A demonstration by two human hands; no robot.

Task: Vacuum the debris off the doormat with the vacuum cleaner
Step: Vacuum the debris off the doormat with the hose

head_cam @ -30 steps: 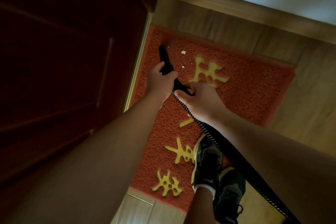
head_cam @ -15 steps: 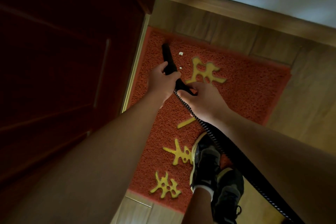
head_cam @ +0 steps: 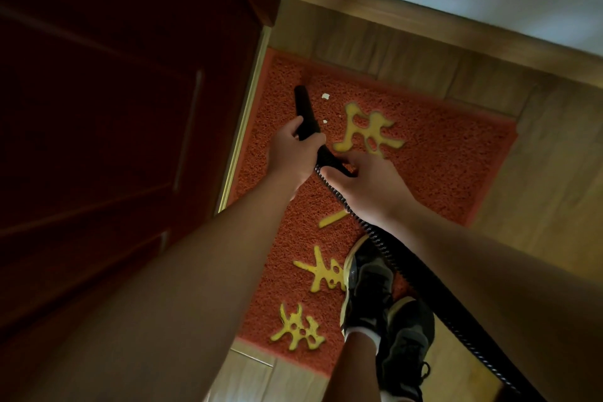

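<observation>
Head view matches what I see standing in the hallway: the person has both hands on the black vacuum nozzle. The left hand is wrapped round the tube about halfway up. The right hand grips the back end, where the ribbed hose joins. The tip sits on the red doormat, over in the far corner by the door.

**mat_guy:** ok so where's the actual debris?

**me:** Two white bits that I can make out. The bigger crumb lies just beside the tip, on the side away from the door. The smaller fleck is a little nearer the left hand. Neither is touching the nozzle, as far as I can tell.

**mat_guy:** so just swing it over?

**me:** Pretty much. I'd steer with the left hand and let the right just feed hose. That looped pile probably hangs onto crumbs, so I'd go slow, keep the mouth flat on the mat and drag it across rather than jab. I'd take the bigger one first, then pull back over the fleck. I'd also mind the hose, since it trails right past their shoes and could snag there. The rest of the mat is too dim for me to say it's clean.
</observation>
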